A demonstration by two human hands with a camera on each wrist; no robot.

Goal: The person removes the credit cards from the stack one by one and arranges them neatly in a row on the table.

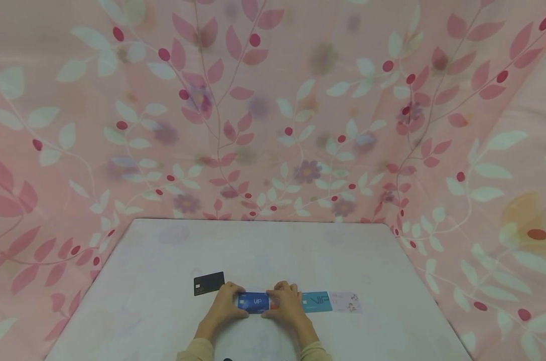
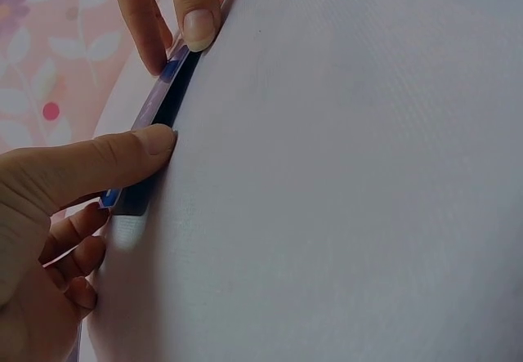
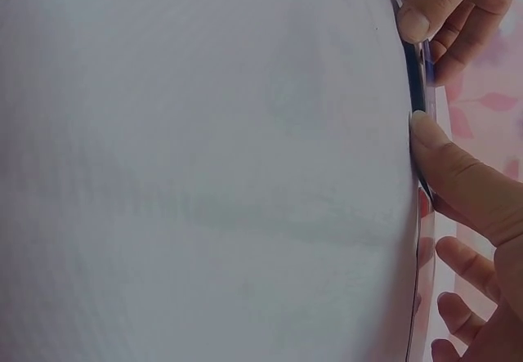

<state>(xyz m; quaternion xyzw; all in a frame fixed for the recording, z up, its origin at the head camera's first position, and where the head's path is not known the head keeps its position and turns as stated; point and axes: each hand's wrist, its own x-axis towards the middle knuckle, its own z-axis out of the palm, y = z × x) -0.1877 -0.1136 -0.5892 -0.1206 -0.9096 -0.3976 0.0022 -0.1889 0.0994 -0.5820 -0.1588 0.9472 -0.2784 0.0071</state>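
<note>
A blue card marked VIP (image 1: 254, 303) is between my two hands, low in the head view. My left hand (image 1: 228, 303) pinches its left end, thumb on the near edge and fingers at the far edge. At the other end, my right hand (image 1: 285, 304) pinches it the same way. In the left wrist view the blue card (image 2: 169, 76) appears edge-on, with a dark shadow beneath it. A red card (image 1: 274, 303) shows in part under my right hand, which covers the rest.
Right of my right hand lie a teal VIP card (image 1: 319, 302) and a pale pink card (image 1: 345, 303), in line with the blue one. A black card (image 1: 208, 284) lies tilted beyond my left hand. Floral cloth (image 1: 264, 125) rises behind the white table (image 1: 264, 245).
</note>
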